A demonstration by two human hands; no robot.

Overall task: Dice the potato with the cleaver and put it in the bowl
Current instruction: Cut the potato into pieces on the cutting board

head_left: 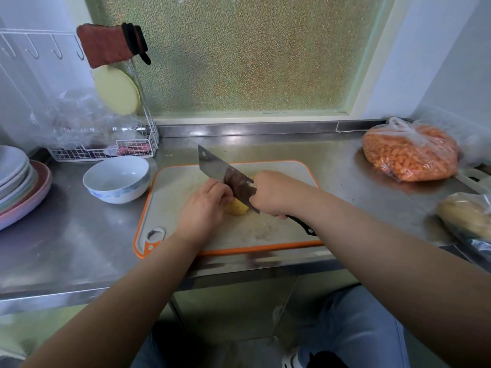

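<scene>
— On the steel desk [79,235], what lies where?
— An orange-rimmed board [186,179] sits mid-desk below a frosted window [239,49]. The empty bowl [117,179] stands just left of it, touching no food. Stacked plates [16,176] are far left, a wire rack [106,150] with crumpled plastic behind the bowl, a mitt [109,45] hanging above.
— And the hands?
— The right hand [273,192] has its fingers clenched round the cleaver [225,176] handle; the blade slants across the potato [236,208] on the board. The left hand [204,205] rests on the potato, fingers curled over it beside the blade.
— To the right?
— A bag of orange pieces [409,152] near the back edge, and another bag [465,216] cut off by the frame; its contents look pale but I cannot name them.
— What is hidden?
— Most of the potato sits under hands and blade, so I cannot tell how far it is cut.
</scene>
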